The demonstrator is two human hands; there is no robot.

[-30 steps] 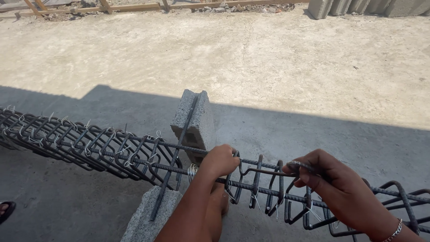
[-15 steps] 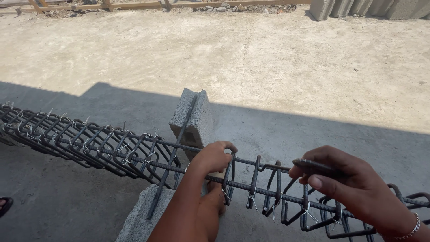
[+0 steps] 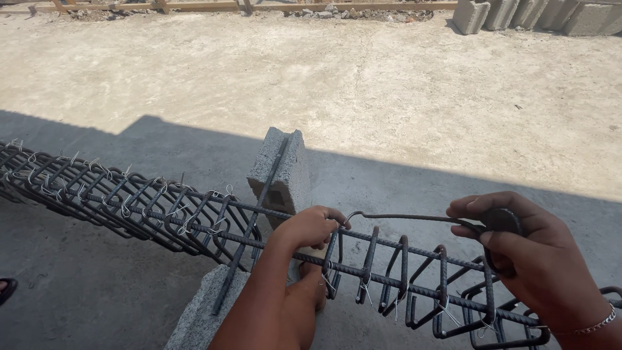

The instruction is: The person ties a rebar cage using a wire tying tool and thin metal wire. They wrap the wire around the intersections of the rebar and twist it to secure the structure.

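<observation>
A long rebar cage (image 3: pixel 129 204) of dark steel bars and square stirrups, tied with thin wire, lies across two grey concrete blocks. My left hand (image 3: pixel 310 227) grips a stirrup and the top bar near the middle. My right hand (image 3: pixel 518 249) holds a dark hooked tying tool (image 3: pixel 414 218). Its thin shaft reaches left, with the hook tip at the stirrup beside my left fingers. A thin bracelet shows on my right wrist.
One upright concrete block (image 3: pixel 283 170) stands behind the cage and another block (image 3: pixel 204 317) lies below it, with a loose bar leaning between them. Several grey blocks (image 3: pixel 531 14) sit at the far right. Timber formwork (image 3: pixel 194 6) lines the far edge. A sandal toe (image 3: pixel 6 290) shows at left.
My right hand has lifted off the cage and drawn right with the tool. The hook now reaches to the stirrup at my left hand, which stays gripping the bars.
</observation>
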